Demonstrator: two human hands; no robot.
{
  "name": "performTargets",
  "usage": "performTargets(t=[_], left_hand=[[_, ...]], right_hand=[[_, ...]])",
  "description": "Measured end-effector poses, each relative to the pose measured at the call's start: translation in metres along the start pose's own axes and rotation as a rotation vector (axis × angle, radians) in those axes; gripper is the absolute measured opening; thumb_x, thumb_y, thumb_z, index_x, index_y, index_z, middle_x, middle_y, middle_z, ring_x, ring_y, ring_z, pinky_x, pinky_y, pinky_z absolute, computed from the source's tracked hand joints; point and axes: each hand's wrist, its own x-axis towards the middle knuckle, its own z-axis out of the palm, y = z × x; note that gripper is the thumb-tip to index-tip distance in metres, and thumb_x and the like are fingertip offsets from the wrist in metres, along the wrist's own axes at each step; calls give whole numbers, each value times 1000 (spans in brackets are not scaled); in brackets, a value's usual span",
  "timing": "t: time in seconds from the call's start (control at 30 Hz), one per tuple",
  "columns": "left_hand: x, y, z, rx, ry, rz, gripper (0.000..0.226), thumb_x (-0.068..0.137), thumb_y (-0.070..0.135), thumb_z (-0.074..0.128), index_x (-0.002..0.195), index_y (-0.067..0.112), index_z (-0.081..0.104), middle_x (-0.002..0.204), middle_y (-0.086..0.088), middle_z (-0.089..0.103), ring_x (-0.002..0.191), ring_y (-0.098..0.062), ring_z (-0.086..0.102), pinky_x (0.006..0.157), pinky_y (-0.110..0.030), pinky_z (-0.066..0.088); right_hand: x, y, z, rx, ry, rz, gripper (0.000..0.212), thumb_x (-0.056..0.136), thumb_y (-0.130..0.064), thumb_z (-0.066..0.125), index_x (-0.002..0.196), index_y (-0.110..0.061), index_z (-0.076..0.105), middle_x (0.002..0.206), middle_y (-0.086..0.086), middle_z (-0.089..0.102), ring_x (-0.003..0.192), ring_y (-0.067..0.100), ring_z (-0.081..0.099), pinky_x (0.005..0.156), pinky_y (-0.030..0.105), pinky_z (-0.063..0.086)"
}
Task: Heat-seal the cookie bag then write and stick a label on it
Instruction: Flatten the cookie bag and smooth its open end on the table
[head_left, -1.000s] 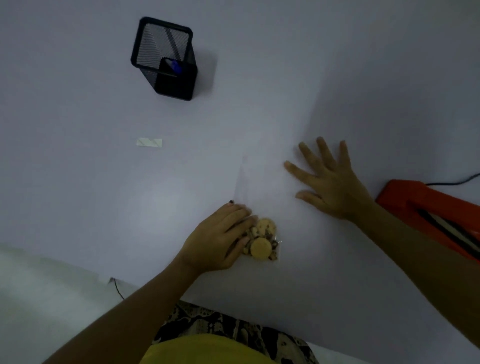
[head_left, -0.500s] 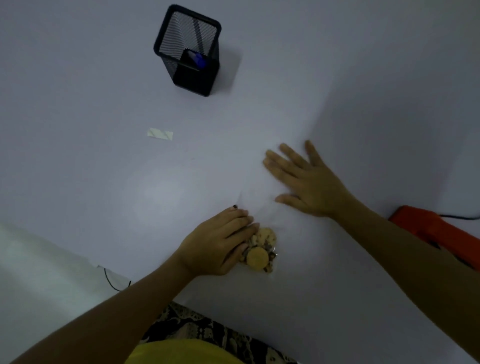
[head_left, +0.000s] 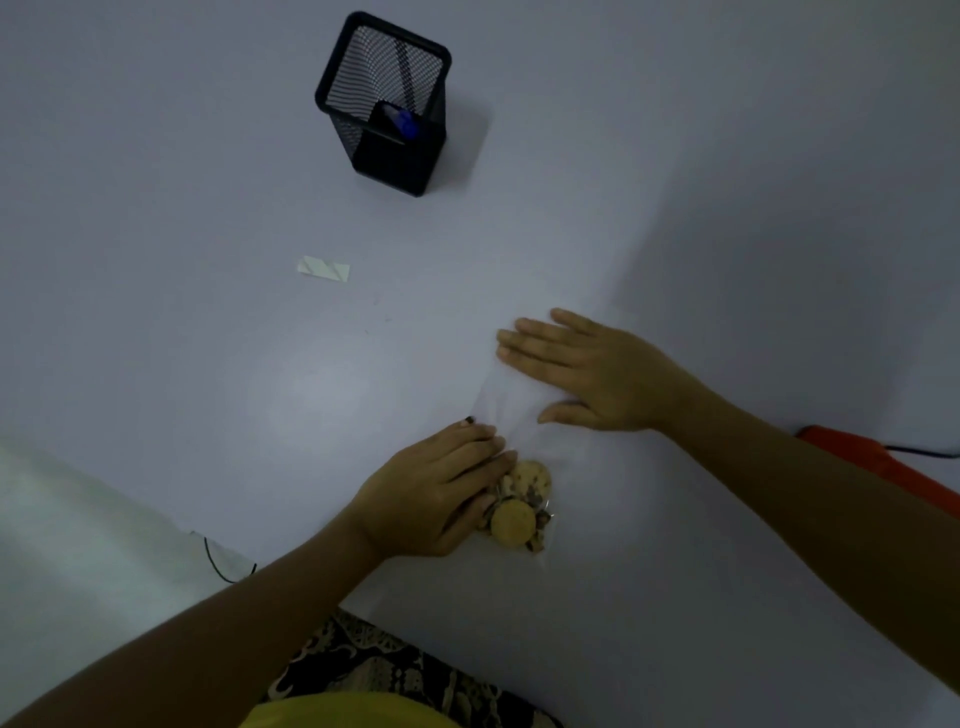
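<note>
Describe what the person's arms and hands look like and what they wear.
Both forearms are bare, with no sleeves, watch or bracelet in view. The left hand has one dark-painted fingernail at its far fingertip. The right hand shows no rings or nail polish.

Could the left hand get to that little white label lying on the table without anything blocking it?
Probably yes. The label lies alone on bare table, up and to the left of the left hand, with nothing between them. But that hand now lies flat on the cookie bag, so it would have to let go first.
</note>
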Motion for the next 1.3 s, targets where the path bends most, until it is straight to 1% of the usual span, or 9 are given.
performTargets(t=[0.2,0.37,0.53,0.6,0.73,0.87,0.93,1.07,1.3], left_hand=[[1,1,0,-2,16,-32,39,91,18,49,124,1,60,123,-15,62,120,-27,54,108,-36,40],[2,1,2,20,19,-51,40,94,19,42,124,0,59,125,-16,61,123,-28,52,108,-37,39],[1,3,7,50,33,-39,43,94,30,48,124,0,59,123,-17,61,120,-29,54,105,-39,42],[1,4,8,61,50,-37,47,91,33,55,126,1,57,122,-16,62,120,-28,55,104,-39,44],[2,3,7,98,62,-45,49,91,35,56,127,3,57,123,-13,62,121,-27,55,105,-38,43],[3,3,7,127,58,-45,50,91,38,54,126,3,59,122,-13,63,120,-26,55,104,-37,44],[2,4,6,134,54,-46,51,91,40,54,126,3,59,122,-13,63,120,-26,55,104,-36,44],[2,5,7,136,59,-47,50,90,39,55,124,3,60,120,-13,64,119,-26,56,104,-35,44],[4,5,5,142,57,-51,49,89,37,55,124,3,60,120,-11,64,119,-25,55,104,-34,44]], right_hand=[[-1,17,-7,-80,32,225,67,100,-56,14,151,-15,24,158,3,25,146,20,22,119,52,12],[3,-10,-3,48,190,530,69,99,-56,9,151,-13,25,158,4,27,148,34,12,118,56,4],[-4,-58,13,22,121,236,70,98,-57,13,151,-12,25,159,4,22,148,31,9,119,55,6],[-11,-54,16,-17,72,194,70,98,-59,14,151,-14,25,159,4,22,148,32,12,118,57,10],[-22,-17,11,-73,70,327,65,100,-56,16,150,-18,27,156,0,30,147,34,18,115,61,12],[-20,-15,7,-25,136,546,66,100,-55,11,150,-15,28,157,2,30,148,34,13,116,62,6],[-13,-38,13,18,158,516,69,99,-56,10,150,-13,26,157,3,29,147,34,11,116,62,5],[-20,-65,28,5,95,296,69,97,-58,14,151,-15,21,159,2,21,148,32,9,116,62,7],[-53,6,13,-59,67,548,66,99,-57,11,150,-19,29,155,-1,32,146,36,16,108,73,8]])
